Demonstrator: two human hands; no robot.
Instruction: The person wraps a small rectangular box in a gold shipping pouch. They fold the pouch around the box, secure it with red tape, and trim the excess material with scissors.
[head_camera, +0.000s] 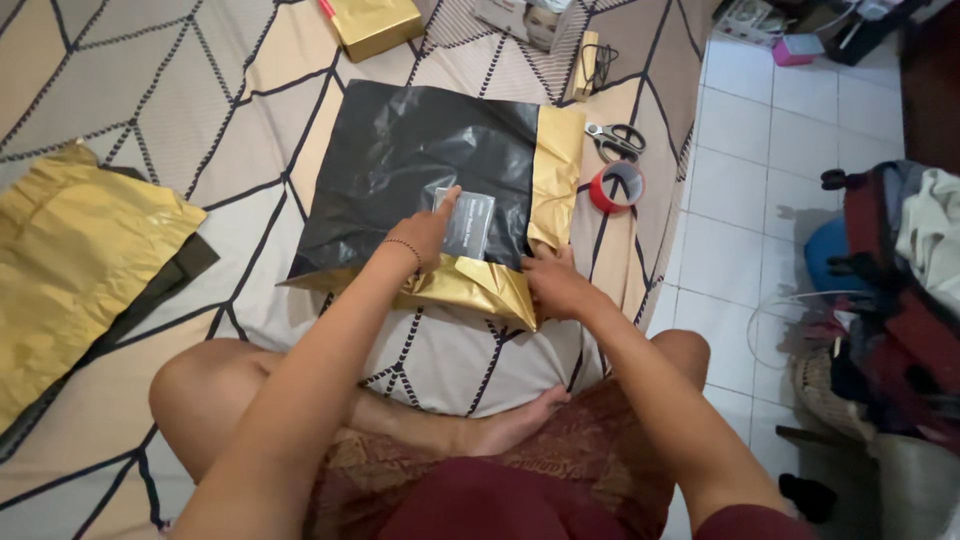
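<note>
Now both hands on gold paper

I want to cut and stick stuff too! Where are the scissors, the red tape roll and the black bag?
scissors (613, 141), head view, on the crossed blades near the pivot.
red tape roll (602, 195), head view, on its red outer rim.
black bag (400, 160), head view, on the middle of its crinkled black face.

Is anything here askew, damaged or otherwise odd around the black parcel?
Nothing looks damaged or spilled. The gold paper under the black parcel is creased and bunched at its near edge, where the right hand folds it up. The left hand presses a small dark label that sits slightly tilted on the parcel.
</note>
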